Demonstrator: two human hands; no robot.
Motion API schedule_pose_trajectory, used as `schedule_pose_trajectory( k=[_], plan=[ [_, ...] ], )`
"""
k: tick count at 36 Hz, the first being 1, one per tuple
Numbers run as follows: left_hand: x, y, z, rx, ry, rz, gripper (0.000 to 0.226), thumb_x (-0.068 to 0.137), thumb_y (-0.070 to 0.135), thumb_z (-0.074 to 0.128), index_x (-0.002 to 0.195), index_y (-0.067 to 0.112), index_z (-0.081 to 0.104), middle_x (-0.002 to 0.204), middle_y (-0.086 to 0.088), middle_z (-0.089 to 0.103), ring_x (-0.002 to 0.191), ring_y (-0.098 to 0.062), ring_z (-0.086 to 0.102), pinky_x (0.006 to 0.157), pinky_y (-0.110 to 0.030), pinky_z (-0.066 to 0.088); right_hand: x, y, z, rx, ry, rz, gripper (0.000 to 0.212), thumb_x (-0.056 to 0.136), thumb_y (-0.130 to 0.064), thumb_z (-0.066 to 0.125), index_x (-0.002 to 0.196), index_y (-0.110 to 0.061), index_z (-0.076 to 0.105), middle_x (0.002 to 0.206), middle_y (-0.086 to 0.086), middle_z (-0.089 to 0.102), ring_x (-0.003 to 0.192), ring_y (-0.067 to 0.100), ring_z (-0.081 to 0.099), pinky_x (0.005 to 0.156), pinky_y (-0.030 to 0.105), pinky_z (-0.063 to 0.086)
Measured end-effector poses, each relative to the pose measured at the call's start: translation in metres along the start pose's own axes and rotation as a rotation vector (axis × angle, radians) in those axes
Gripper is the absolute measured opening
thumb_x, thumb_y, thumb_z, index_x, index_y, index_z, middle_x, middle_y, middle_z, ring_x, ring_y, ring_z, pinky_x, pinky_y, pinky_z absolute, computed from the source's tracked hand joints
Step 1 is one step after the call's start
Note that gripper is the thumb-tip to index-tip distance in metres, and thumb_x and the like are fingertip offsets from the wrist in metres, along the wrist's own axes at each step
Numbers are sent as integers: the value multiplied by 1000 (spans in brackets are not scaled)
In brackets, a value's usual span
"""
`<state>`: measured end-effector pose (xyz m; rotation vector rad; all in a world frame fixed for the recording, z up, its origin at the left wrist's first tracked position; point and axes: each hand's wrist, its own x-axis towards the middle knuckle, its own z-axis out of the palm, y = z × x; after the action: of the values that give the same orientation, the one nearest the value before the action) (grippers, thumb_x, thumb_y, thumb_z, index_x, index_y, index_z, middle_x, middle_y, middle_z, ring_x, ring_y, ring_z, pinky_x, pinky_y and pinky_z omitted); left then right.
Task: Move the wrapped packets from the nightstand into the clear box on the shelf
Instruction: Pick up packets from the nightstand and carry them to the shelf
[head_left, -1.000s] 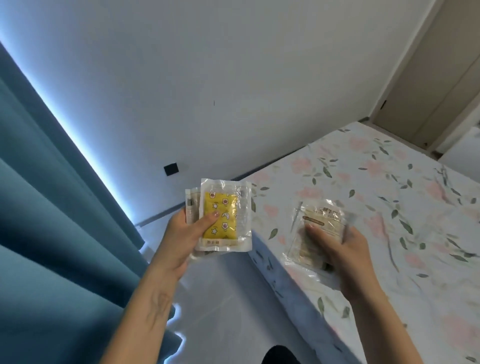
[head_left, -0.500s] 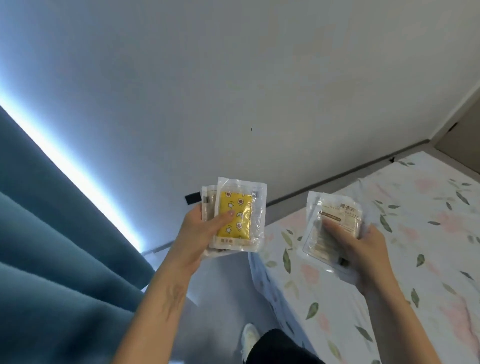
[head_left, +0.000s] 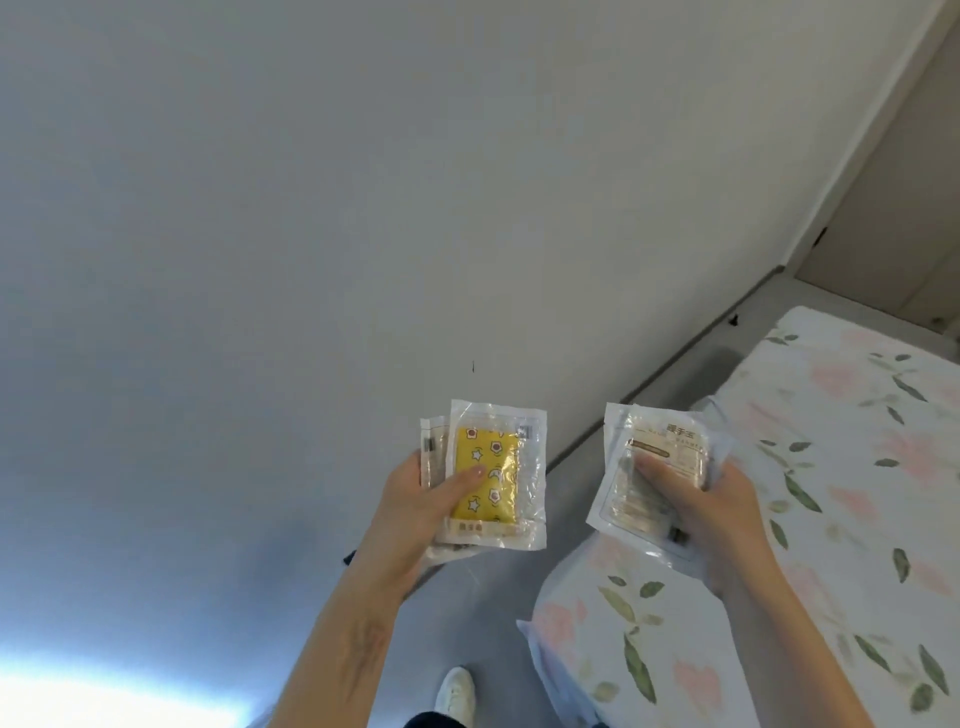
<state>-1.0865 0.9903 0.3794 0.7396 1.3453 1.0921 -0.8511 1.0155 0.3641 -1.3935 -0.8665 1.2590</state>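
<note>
My left hand (head_left: 415, 509) grips a small stack of clear-wrapped packets; the front one is a yellow packet (head_left: 491, 475) printed with stars and moons, and the thumb lies across it. Another packet edge shows behind it on the left. My right hand (head_left: 711, 514) holds a second stack of beige packets (head_left: 647, 467) in clear wrap with printed text, thumb on top. Both stacks are held up in front of the white wall. Neither the nightstand nor the clear box on the shelf is in view.
A bed with a floral sheet (head_left: 841, 493) fills the lower right, its corner just below my right hand. A plain white wall (head_left: 363, 208) spans the view. A door frame (head_left: 883, 156) stands at the upper right. My white shoe (head_left: 454, 696) shows on the grey floor below.
The view has swung right and upward: the teal curtain has left the frame and the wall fills more of it. Both hands still hold their packets, now closer to the middle.
</note>
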Motion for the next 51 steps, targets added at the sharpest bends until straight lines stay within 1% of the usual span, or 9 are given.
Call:
schedule_pose_trajectory(
  k=[3, 10, 15, 23, 29, 36, 41, 45, 51],
  plan=[
    [44, 25, -4, 91, -61, 6, 18, 83, 15, 69, 101, 16, 64, 88, -4, 76, 70, -20, 74, 51, -31, 56, 22, -5, 18, 28, 93, 21, 13, 79, -14, 75, 90, -18, 69, 84, 0, 74, 74, 14, 72, 62, 30, 56],
    [130, 64, 13, 171, -229, 19, 18, 84, 18, 69, 101, 19, 64, 87, -1, 76, 72, -20, 74, 54, -33, 54, 60, -20, 30, 50, 241, -10, 11, 80, -15, 74, 87, -21, 69, 77, -5, 74, 66, 8, 71, 50, 18, 53],
    [180, 73, 36, 156, -322, -22, 16, 84, 13, 69, 99, 19, 65, 90, -2, 76, 77, -21, 74, 58, -36, 58, 92, -24, 25, 66, 341, -5, 13, 80, -14, 75, 91, -18, 71, 84, 0, 76, 77, 18, 73, 69, 34, 57],
    [273, 89, 96, 205, -412, -38, 20, 83, 18, 70, 102, 20, 66, 93, -2, 76, 83, -23, 74, 72, -47, 59, 173, -34, 6, 100, 471, -39, 17, 80, -12, 74, 96, -12, 70, 80, 1, 75, 70, 15, 72, 54, 22, 55],
    [365, 101, 181, 206, -469, -62, 17, 83, 16, 69, 100, 20, 66, 90, -2, 76, 79, -22, 74, 61, -40, 59, 274, -46, -35, 131, 547, -48, 14, 80, -8, 73, 93, -10, 70, 75, 1, 75, 67, 15, 72, 56, 26, 56],
    [484, 127, 311, 226, -491, -90, 20, 83, 17, 70, 102, 20, 65, 96, -6, 75, 84, -27, 73, 68, -49, 59, 420, -89, -110, 132, 600, -44, 23, 78, -10, 75, 100, -9, 68, 86, 7, 75, 74, 20, 73, 58, 28, 57],
    [551, 163, 405, 204, -555, -89, 22, 82, 18, 71, 102, 21, 65, 93, -4, 76, 83, -27, 73, 70, -51, 58, 501, -137, -162, 113, 609, -62, 17, 78, -9, 75, 93, -12, 69, 77, 2, 76, 69, 18, 73, 53, 26, 56],
    [594, 187, 465, 210, -587, -72, 22, 82, 17, 72, 102, 20, 65, 91, -3, 76, 78, -24, 74, 63, -44, 58, 555, -164, -197, 90, 624, -64, 16, 76, -11, 76, 90, -14, 69, 77, 3, 76, 69, 18, 73, 57, 29, 56],
    [658, 209, 534, 199, -601, -70, 19, 82, 15, 71, 101, 19, 66, 91, -5, 76, 78, -27, 73, 61, -43, 58, 630, -185, -234, 132, 650, -72, 16, 76, -10, 76, 90, -12, 69, 78, 3, 76, 71, 20, 73, 67, 34, 58]
  ],
)
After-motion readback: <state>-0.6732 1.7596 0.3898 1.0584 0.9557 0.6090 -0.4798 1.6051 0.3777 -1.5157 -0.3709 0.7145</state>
